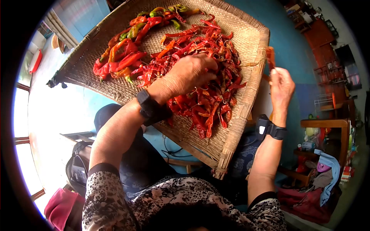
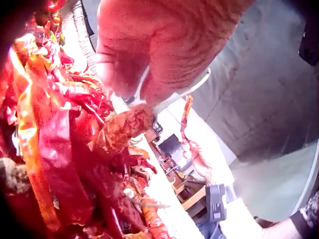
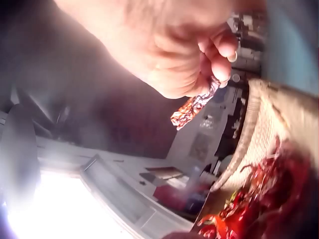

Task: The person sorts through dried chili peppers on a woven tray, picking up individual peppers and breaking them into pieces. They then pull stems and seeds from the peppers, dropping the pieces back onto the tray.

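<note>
A woven basket tray holds a heap of dried red chili peppers. My left hand is over the middle of the heap with its fingers curled down. In the left wrist view, its fingertips pinch a shrivelled chili pepper. Beyond the tray's right rim, my right hand is raised and pinches a wrinkled dried chili pepper between thumb and fingers. The right wrist view shows that chili pepper sticking out from the fingertips.
Larger, fresher red, orange and green peppers lie along the tray's far left side. A single pale chili lies by the right rim. A wooden chair with clothes stands at the right, a dark bag at the left.
</note>
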`<state>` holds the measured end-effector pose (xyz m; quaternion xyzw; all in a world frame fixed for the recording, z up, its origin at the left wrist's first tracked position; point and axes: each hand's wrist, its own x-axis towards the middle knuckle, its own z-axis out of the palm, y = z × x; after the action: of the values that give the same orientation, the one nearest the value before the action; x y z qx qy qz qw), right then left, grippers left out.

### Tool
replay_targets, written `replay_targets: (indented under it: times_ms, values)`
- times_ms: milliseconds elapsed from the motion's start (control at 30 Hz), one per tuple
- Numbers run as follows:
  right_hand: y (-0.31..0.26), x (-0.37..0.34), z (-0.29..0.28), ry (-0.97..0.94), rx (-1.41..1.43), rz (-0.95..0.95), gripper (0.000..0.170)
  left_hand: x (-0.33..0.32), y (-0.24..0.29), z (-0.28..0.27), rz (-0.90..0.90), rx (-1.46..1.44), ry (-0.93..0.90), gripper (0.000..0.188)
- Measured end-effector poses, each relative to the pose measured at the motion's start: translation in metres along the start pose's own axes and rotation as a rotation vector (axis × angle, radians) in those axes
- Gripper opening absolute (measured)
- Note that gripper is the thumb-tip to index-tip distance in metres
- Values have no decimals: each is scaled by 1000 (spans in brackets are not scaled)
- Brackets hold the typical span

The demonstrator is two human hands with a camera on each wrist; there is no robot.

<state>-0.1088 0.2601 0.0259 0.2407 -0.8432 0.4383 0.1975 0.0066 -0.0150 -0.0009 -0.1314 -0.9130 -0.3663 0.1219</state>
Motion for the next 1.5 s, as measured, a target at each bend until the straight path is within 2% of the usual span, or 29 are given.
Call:
replay_targets:
  times_ms: [33, 67, 100, 167, 200, 267, 367, 433, 500, 567, 633, 700, 767, 833, 867, 933, 967, 1000, 1100, 1167, 1267, 1333, 1367, 1433, 1467, 1500]
  values:
    - [14, 2, -12, 50, -79, -4, 19, -1, 0, 5, 104, 116, -53, 34]
    - [18, 5, -21, 70, -226, 18, 16, -2, 4, 7, 97, 156, -113, 35]
    - [18, 3, -32, 23, -475, 152, 13, -3, 5, 12, 100, 151, -117, 35]
    - [22, -1, -33, -37, -910, 68, 16, -6, 0, 24, 166, 343, -136, 34]
    - [21, -2, -31, -36, -911, 71, 16, -6, -1, 27, 166, 380, -154, 32]
    - [13, -7, -15, -62, -461, -235, 21, -4, -1, 27, 153, 380, -177, 31]
    - [-36, -25, 14, -647, -12, -36, 32, -4, -6, 28, 140, 316, -130, 23]
    - [-50, -40, 39, -706, 6, -303, 25, -2, -4, 23, 69, 221, -136, 18]
    - [-54, -45, 52, -807, -104, -390, 15, -1, -2, 14, 62, 222, -132, 17]
    - [-54, -44, 60, -805, -72, -418, 13, -2, -4, 11, 52, 220, -124, 16]
    - [-54, -42, 63, -805, -38, -451, 12, -1, -12, 10, 97, 198, 18, 14]
    - [-56, -39, 62, -695, 132, -295, 3, 0, -13, 4, 96, 168, 60, 10]
    - [-50, -35, 57, -592, 226, -211, 4, 3, -11, -3, 65, 66, 98, 8]
    - [-40, -38, 55, -582, 401, -22, 14, 2, -8, -6, 51, 4, 106, 9]
    - [-52, -37, 49, -600, 384, 11, 26, 2, -4, -7, 66, -61, 135, 10]
    - [-48, -44, 57, -574, 433, 36, 28, 4, 2, -8, 84, -130, 160, 11]
    - [-44, -48, 61, -545, 482, 61, 30, 4, 5, -8, 25, -231, 103, 12]
    - [-41, -49, 63, -510, 458, 37, 25, 6, 7, -6, -32, -330, 44, 13]
    - [-43, -44, 58, -428, 408, -24, 17, 9, 8, -1, -105, -436, 14, 14]
    - [-50, -34, 46, -384, 393, -17, 7, 10, 4, 1, -74, -384, 36, 15]
    - [-42, -24, 36, -303, 460, -10, 5, 10, -1, -1, -51, -289, 41, 18]
    - [-38, -19, 21, -194, 370, 6, 6, 10, -1, -2, -131, -294, 20, 19]
    - [-29, -15, 13, -129, 289, -3, 6, 9, -1, 0, -131, -294, 19, 19]
    - [-12, -8, -3, -16, 159, 33, 7, 8, -3, 4, -65, -266, 156, 19]
    - [-2, -5, -9, 44, 86, -10, 10, 8, -4, 4, -65, -268, 155, 19]
    - [5, -5, -18, 42, -116, 70, 16, 9, -4, 3, -56, -303, 166, 19]
